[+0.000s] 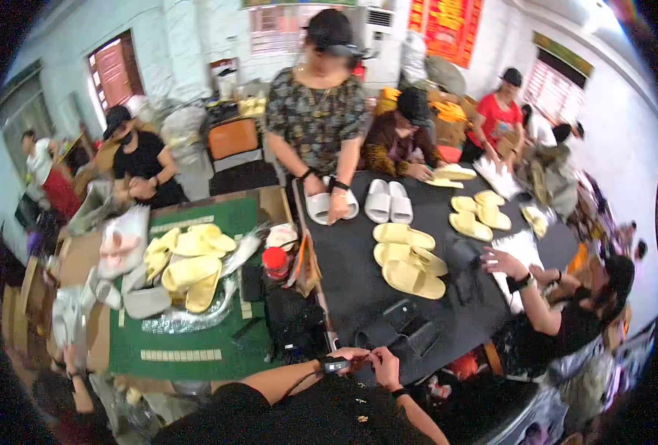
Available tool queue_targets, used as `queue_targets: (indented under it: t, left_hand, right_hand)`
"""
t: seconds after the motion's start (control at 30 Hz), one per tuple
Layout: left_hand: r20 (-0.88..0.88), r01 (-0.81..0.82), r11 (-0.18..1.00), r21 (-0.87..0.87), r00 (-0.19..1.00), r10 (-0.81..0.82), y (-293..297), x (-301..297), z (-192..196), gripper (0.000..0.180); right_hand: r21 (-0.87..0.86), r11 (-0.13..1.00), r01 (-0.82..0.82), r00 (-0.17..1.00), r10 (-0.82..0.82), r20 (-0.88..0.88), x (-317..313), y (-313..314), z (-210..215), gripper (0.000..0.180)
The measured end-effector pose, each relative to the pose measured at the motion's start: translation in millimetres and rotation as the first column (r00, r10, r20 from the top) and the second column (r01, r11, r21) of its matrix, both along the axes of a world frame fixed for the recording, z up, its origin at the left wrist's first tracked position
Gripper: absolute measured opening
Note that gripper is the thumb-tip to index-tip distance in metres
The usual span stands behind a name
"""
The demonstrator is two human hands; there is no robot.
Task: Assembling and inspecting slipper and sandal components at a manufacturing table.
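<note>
A small dark object, too tiny to identify, is pinched between the fingers of the left hand and right hand at the near edge of the black surface. Just beyond lie black slippers, then pale yellow foam slippers and white slippers. Left, the green surface carries more yellow slippers in clear plastic bags

We had one view only, from the head camera, looking steeply down and forward over our own left hand and right hand close below. Beyond the hands it took in the black table, its edges bent by the fisheye.
</note>
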State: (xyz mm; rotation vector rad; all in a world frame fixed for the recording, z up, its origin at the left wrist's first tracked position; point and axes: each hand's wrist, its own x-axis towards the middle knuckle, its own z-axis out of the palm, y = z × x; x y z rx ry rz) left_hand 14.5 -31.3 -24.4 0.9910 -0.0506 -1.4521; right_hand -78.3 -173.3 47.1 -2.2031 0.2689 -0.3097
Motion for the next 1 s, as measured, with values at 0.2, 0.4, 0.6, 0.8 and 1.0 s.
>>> queue_targets:
  t: [0.2, 0.4, 0.6, 0.8, 1.0]
  left_hand:
    - [0.127, -0.148, 0.982, -0.121, 0.978, 0.163, -0.7, -15.7, 58.9, 0.025]
    - [0.161, -0.058, 0.997, -0.049, 0.985, 0.065, -12.3, -13.5, 41.2, 0.021]
    - [-0.300, -0.076, 0.996, -0.055, 0.952, 0.056, -15.1, -0.8, 29.0, 0.017]
    - [-0.223, -0.077, 0.989, -0.128, 0.974, 0.047, -23.1, 14.2, -32.3, 0.015]
    - [0.469, 0.418, 0.908, -0.033, 0.808, -0.355, -23.3, 38.5, 86.4, 0.017]
  right_hand:
    - [0.014, 1.000, 0.006, 0.998, -0.005, -0.063, -11.4, -6.2, 3.5, 0.010]
    - [-0.062, 0.998, 0.032, 0.998, -0.036, -0.058, -16.3, -10.5, -6.3, 0.010]
    - [-0.036, 0.999, 0.040, 0.999, -0.040, -0.012, -13.5, -11.3, 7.8, 0.011]
    - [-0.006, 0.997, 0.077, 0.996, -0.077, -0.052, -11.2, -17.2, 11.0, 0.010]
    - [0.047, 0.995, 0.093, 0.994, -0.095, 0.047, -1.2, -20.7, 42.9, 0.038]
